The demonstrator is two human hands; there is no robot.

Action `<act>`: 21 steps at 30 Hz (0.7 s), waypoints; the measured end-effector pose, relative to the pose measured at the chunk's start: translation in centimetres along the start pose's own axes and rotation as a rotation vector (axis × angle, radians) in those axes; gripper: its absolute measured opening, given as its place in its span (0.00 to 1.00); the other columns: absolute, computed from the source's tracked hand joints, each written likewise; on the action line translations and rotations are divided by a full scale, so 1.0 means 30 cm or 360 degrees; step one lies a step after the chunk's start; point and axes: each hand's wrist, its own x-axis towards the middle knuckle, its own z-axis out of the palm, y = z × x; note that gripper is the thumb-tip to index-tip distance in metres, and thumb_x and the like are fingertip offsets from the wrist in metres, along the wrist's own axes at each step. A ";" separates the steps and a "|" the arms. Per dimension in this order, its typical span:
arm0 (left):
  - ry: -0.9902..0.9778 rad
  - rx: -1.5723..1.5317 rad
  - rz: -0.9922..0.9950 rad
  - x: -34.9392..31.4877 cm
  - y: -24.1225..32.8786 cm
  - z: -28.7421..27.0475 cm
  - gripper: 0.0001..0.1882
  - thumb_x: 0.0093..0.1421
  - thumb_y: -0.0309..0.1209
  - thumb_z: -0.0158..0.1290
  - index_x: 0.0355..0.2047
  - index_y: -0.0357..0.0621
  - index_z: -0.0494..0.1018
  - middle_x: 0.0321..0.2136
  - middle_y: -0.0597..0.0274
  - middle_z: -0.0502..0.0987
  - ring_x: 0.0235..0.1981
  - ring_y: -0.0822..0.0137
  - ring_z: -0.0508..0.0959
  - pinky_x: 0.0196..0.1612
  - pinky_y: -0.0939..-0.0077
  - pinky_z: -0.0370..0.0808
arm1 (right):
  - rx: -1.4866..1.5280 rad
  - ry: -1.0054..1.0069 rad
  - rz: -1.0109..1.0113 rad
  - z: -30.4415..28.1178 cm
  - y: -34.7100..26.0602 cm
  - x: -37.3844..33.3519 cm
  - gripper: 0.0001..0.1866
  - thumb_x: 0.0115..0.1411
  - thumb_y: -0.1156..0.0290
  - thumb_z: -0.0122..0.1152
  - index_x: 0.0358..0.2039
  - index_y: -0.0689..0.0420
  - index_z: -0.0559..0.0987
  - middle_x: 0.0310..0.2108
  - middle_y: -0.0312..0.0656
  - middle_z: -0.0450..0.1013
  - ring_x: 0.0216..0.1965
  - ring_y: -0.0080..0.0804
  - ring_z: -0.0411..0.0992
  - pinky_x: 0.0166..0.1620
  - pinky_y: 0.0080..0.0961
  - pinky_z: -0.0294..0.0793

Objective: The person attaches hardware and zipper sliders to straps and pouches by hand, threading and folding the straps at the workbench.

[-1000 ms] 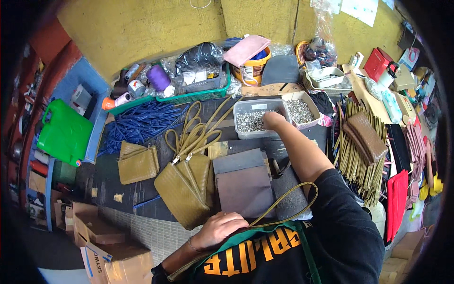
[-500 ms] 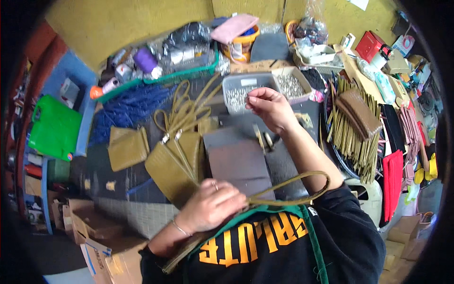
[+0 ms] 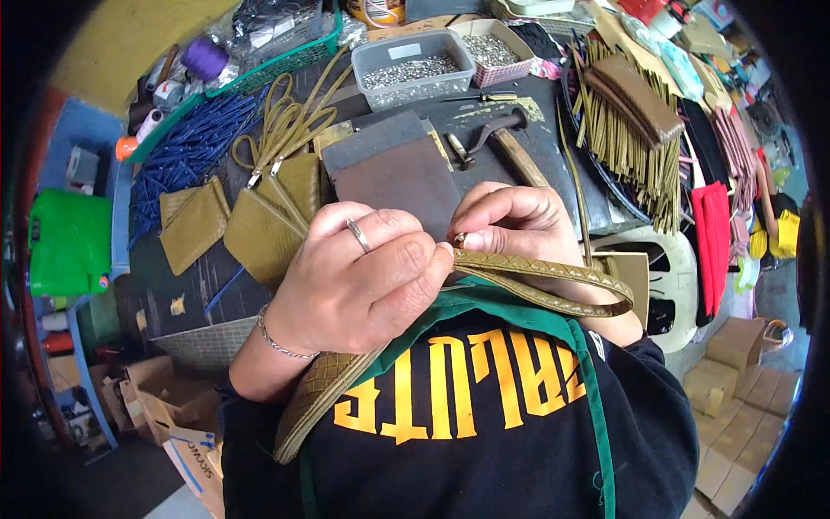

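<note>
Close in front of my chest, my left hand (image 3: 367, 268) is closed, pinching the end of an olive woven-pattern strap (image 3: 584, 281) that loops out to the right. My right hand (image 3: 527, 225) meets it at that end, thumb and forefinger pinching a small shiny metal rivet (image 3: 460, 238) just above the strap. Below my left wrist, an olive woven-pattern piece (image 3: 320, 402), perhaps a pouch, lies against my body, partly hidden by the hand. Beyond the hands, a plastic tub (image 3: 411, 73) contains many small metal pieces.
A hammer (image 3: 514, 156) lies on the dark table beside a brown flat slab (image 3: 393, 173). Olive pouches (image 3: 194, 225) with straps and blue strips (image 3: 194, 156) are at left. A second box (image 3: 493, 52) of metal pieces adjoins the tub. Olive strips (image 3: 631, 147) fill a basket at right.
My right hand has come down from the tub to my left hand, and a rivet now shows in its fingers. My left hand and the strap end have risen. The view has tilted downward.
</note>
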 end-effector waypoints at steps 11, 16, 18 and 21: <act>-0.0016 -0.0196 -0.0013 -0.042 -0.019 0.021 0.12 0.37 0.25 0.57 0.26 0.41 0.70 0.22 0.66 0.71 0.25 0.69 0.73 0.27 0.78 0.63 | -0.0304 -0.0379 -0.0060 -0.027 0.012 0.046 0.04 0.42 0.81 0.58 0.23 0.63 0.77 0.25 0.42 0.70 0.28 0.26 0.68 0.33 0.17 0.67; -0.0024 -0.0154 -0.0012 -0.070 -0.010 0.025 0.08 0.41 0.25 0.50 0.26 0.42 0.70 0.24 0.68 0.69 0.28 0.71 0.72 0.30 0.78 0.64 | -0.0547 -0.0498 -0.0020 -0.020 -0.020 0.054 0.04 0.43 0.80 0.59 0.23 0.63 0.77 0.25 0.41 0.70 0.28 0.25 0.68 0.33 0.18 0.67; 0.0025 -0.0132 -0.0015 -0.078 -0.003 0.026 0.08 0.41 0.25 0.50 0.26 0.42 0.70 0.24 0.68 0.69 0.28 0.71 0.72 0.30 0.78 0.64 | -0.0541 -0.0420 -0.0044 -0.009 -0.010 0.040 0.03 0.44 0.79 0.59 0.23 0.63 0.77 0.25 0.41 0.70 0.28 0.25 0.68 0.34 0.18 0.66; 0.0106 -0.0109 -0.0042 -0.077 0.001 0.031 0.07 0.41 0.24 0.51 0.25 0.42 0.70 0.24 0.67 0.69 0.28 0.71 0.72 0.30 0.79 0.64 | -0.0446 -0.0395 -0.0116 -0.009 0.026 0.029 0.04 0.47 0.76 0.58 0.25 0.61 0.77 0.26 0.37 0.70 0.30 0.22 0.68 0.35 0.17 0.67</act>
